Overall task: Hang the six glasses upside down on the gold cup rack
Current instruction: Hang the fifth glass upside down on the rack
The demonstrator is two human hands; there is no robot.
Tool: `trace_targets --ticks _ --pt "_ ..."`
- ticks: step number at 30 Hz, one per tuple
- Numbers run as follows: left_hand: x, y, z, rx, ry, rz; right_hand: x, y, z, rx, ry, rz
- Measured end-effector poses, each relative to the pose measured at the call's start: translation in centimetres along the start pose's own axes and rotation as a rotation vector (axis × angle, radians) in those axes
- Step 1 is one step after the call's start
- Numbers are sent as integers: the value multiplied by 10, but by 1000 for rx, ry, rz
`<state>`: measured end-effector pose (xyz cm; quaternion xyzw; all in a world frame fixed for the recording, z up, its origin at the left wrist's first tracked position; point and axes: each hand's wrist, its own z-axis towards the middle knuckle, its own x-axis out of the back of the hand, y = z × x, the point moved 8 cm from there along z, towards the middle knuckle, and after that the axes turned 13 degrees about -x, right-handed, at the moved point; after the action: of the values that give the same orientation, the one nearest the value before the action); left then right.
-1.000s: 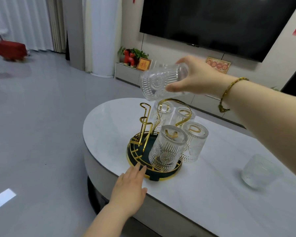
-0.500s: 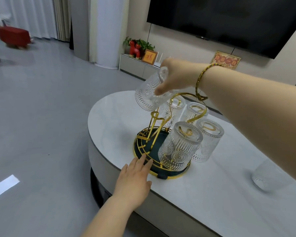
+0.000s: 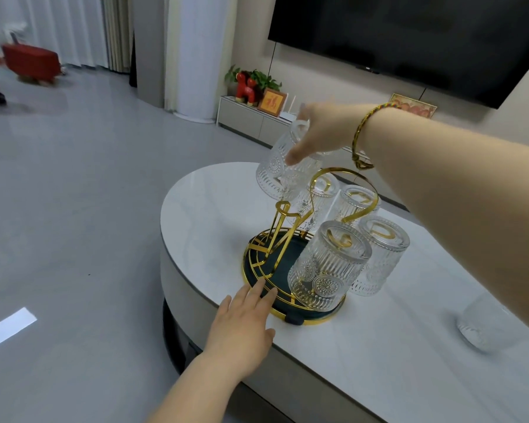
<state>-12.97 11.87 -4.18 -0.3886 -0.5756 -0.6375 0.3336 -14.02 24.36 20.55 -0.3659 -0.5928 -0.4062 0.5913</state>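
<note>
Pale marble-look stone is carrying everything here: the bench [image 3: 364, 355] is holding the gold cup rack [image 3: 290, 264] near its rounded end. Nearest the camera, the left hand [image 3: 242, 325] is lying released and flat, palm down, with its fingertips [image 3: 261, 290] touching the rack's gold rim at about 7 o'clock, which I judge to be steadying the base. On the rack, 4 glasses are hanging mouth-down over their prongs, the closest one [image 3: 327, 267] at 5 o'clock and the others behind it. A sixth glass [image 3: 483, 325] is waiting, blurred, on the bench well off at 3 o'clock.

Further back, the right hand [image 3: 321, 132] is grasping the fifth glass [image 3: 280, 169] by its base, mouth pointing down and toward 7 o'clock. The bare prong [image 3: 283, 207] is standing just below that mouth, at roughly 6 o'clock from the hand, and it is leaning outward toward 11 o'clock. The glass's long axis is tilted, not yet lined up with the prong, and the rim is still clear of the prong tip. The right hand is the nearer one to this prong.

Against the frame 0.5 s ago, the glass is sitting steeper, closer to upright, and lower over the prong, while the left hand is resting on the rim as before.
</note>
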Motion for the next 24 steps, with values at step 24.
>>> trace_targets --ticks 24 --pt "5 1 -1 -33 -20 6 -62 -16 10 119 -92 -169"
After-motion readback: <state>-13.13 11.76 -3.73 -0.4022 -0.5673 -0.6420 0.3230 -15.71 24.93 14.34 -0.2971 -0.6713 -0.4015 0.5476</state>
